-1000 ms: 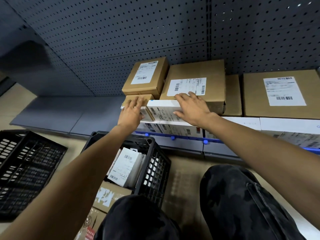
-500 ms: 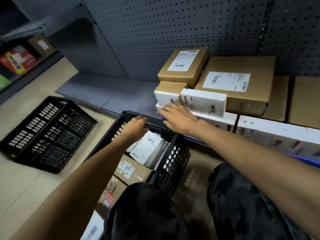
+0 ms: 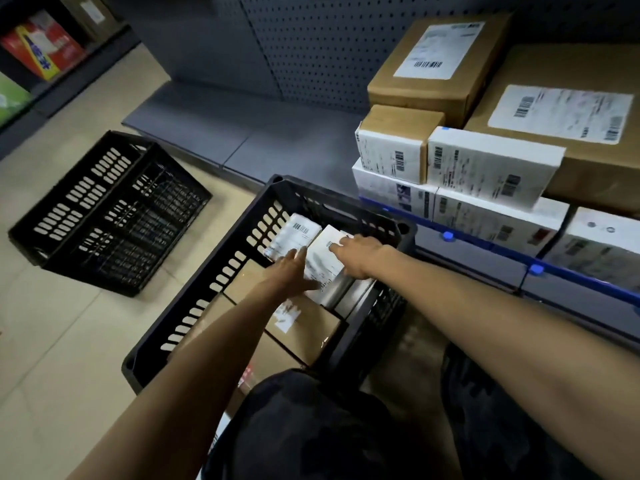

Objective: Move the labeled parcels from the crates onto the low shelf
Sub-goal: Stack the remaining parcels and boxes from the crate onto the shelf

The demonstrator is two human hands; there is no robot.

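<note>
Near black crate [image 3: 221, 282]: both my hands are on 1 white labeled parcel [image 3: 323, 268] standing beside brown boxes [image 3: 311, 323]. Left hand [image 3: 292, 273] fingers straight, pressed to its left face; right hand [image 3: 360, 252] laid over its top, grip unclear. 2nd crate [image 3: 107, 209] lies left on the floor; low shelf [image 3: 214, 133] carries stacked parcels [image 3: 491, 168] at right.

The crate [image 3: 242, 251] was moulded in matt black plastic, as was the empty crate [image 3: 104, 209] beside it. The parcels [image 3: 398, 84] on the low shelf [image 3: 214, 129] were made of matt brown cardboard with white paper labels [image 3: 436, 50] (some were of smoother white card). Shelf and pegboard [image 3: 329, 46] were finished in matt grey painted metal. The floor tiles [image 3: 69, 341] were smooth and faintly glossy.
</note>
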